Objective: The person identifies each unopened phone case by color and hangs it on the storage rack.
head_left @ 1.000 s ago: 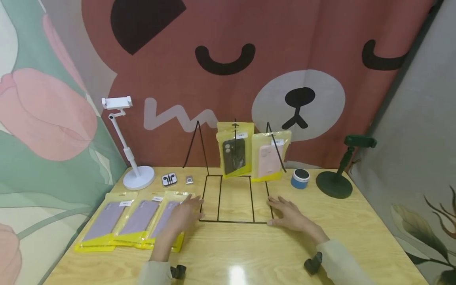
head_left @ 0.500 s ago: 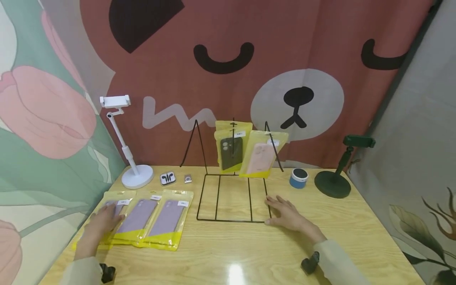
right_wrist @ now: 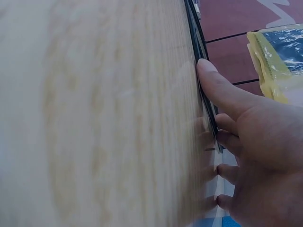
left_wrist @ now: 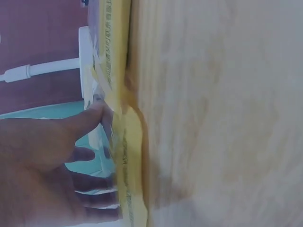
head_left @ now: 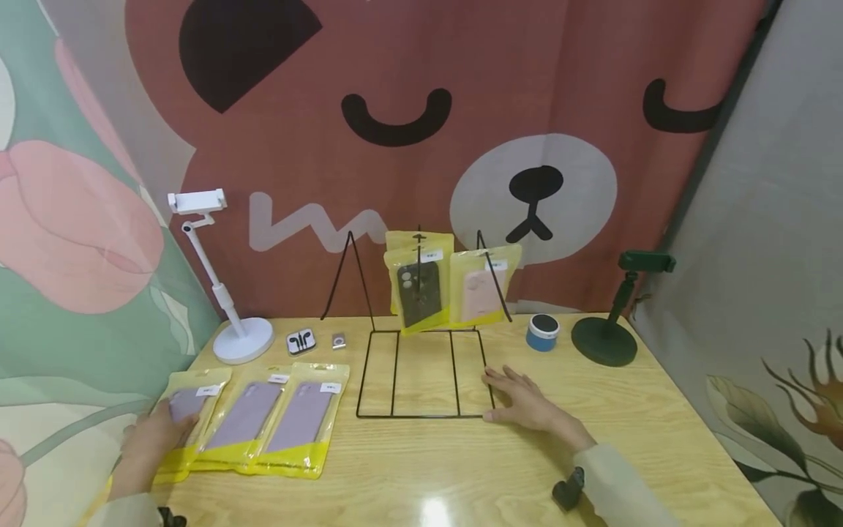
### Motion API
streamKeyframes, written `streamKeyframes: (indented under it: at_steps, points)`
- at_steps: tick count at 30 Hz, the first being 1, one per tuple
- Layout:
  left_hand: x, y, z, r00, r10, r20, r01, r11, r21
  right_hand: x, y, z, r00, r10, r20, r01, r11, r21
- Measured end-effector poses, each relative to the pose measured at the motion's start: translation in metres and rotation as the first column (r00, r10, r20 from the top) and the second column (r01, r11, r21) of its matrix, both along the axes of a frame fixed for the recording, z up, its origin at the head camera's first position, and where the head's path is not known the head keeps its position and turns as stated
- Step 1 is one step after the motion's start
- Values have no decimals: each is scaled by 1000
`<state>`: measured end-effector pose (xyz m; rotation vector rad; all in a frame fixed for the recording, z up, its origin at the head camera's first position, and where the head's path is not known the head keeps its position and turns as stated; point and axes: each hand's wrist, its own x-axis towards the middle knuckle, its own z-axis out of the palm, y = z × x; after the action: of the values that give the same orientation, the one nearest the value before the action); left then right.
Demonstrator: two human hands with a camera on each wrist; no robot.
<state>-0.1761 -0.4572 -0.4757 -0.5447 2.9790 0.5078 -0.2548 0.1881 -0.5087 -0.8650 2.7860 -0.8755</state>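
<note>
Three yellow packets with purple phone cases lie in a row at the table's front left. My left hand (head_left: 154, 439) rests on the leftmost packet (head_left: 191, 402), near its front end. In the left wrist view the hand (left_wrist: 57, 161) has thumb and fingertips touching that packet's yellow edge (left_wrist: 130, 156). My right hand (head_left: 527, 402) lies flat with straight fingers at the front right corner of the black wire rack (head_left: 421, 416). In the right wrist view the hand (right_wrist: 255, 142) has fingers against the rack wire (right_wrist: 199, 52). On the rack hang a dark case packet (head_left: 418, 289) and a pink case packet (head_left: 484, 289).
A white phone stand (head_left: 242, 340) stands at the back left, beside an earbuds case (head_left: 301, 341) and a small silver item (head_left: 339, 340). A blue speaker (head_left: 542, 331) and a dark green stand (head_left: 602, 340) are at the back right. Bare wooden table (head_left: 461, 468) lies in front.
My left hand has slid left from the rightmost purple packet to the leftmost one. The hanging packets have swung slightly. The right hand stays at the rack's corner.
</note>
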Motion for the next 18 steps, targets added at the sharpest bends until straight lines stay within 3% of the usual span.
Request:
streamKeyframes:
  at_steps: [3, 7, 12, 15, 18]
  points:
    - [0, -3, 0, 1000, 1, -31, -2, 1000, -18, 0, 0, 0, 1000, 0, -4, 0, 1000, -1]
    - [1, -4, 4, 990, 39, -133, -41, 999, -14, 0, 0, 1, 1000, 3, -8, -3, 1000, 1]
    - [2, -7, 17, 971, 20, -237, -22, 1000, -9, 0, -1, 1, 1000, -4, 1, 4, 1000, 3]
    - [6, -7, 31, 949, -51, -311, 35, 998, -56, 0, -1, 1, 1000, -10, 5, 10, 1000, 8]
    - [12, 2, 52, 904, -98, -415, 67, 994, -90, 1, -1, 0, 1000, -12, 15, 12, 1000, 7]
